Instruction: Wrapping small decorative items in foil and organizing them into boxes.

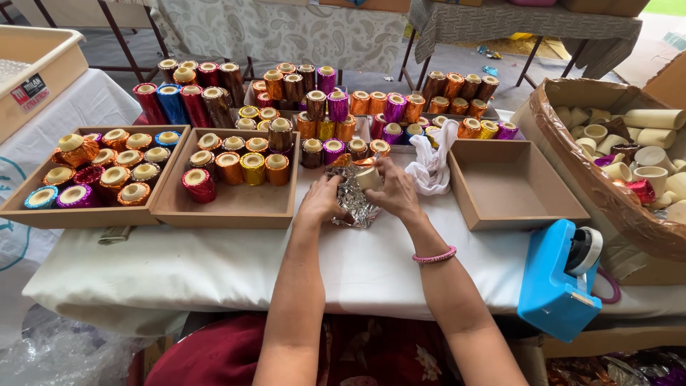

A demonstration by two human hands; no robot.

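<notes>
on the white table (214,264), left hand (321,204) and right hand (393,191) both gripping a silver-foiled cup (361,187)

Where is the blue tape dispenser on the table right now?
In the head view, the blue tape dispenser sits at the table's front right edge, just in front of the empty brown cardboard tray and right of the person's right hand.

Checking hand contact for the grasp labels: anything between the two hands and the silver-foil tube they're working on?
Nothing visible. The left hand and right hand both rest directly on the silver foil around the cream tube. The white cloth lies just beside the right hand, not between.
</notes>
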